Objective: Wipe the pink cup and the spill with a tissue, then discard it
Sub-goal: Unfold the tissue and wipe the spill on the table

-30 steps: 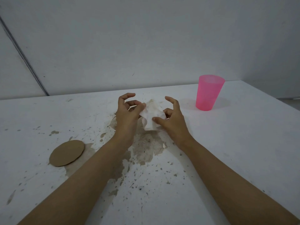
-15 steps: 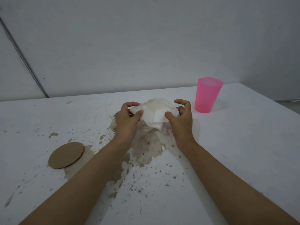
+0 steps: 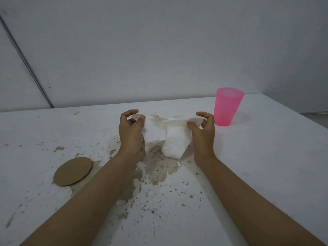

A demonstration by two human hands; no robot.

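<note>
The tissue [image 3: 173, 139], bunched into a small wad between the hands a second ago and half opened half a second ago, is now pulled out wide. Its top edge runs taut from hand to hand and carries a brown stain left of centre. A thicker folded part hangs down nearer the right side; whether its lower end touches the table cannot be told.

The left hand [image 3: 131, 134] pinches the tissue's left corner between thumb and curled fingers, and the right hand [image 3: 204, 135] pinches the right corner the same way. The hands are farther apart than before.

Below and just near of the tissue lies the brown spill [image 3: 158, 167], with splatter spreading nearer across the white table [image 3: 266, 157]. The pink cup [image 3: 227, 108] stands upright where it was, just right of and beyond the right hand, not touching it. A round cardboard disc [image 3: 72, 171] lies flat well to the left.
</note>
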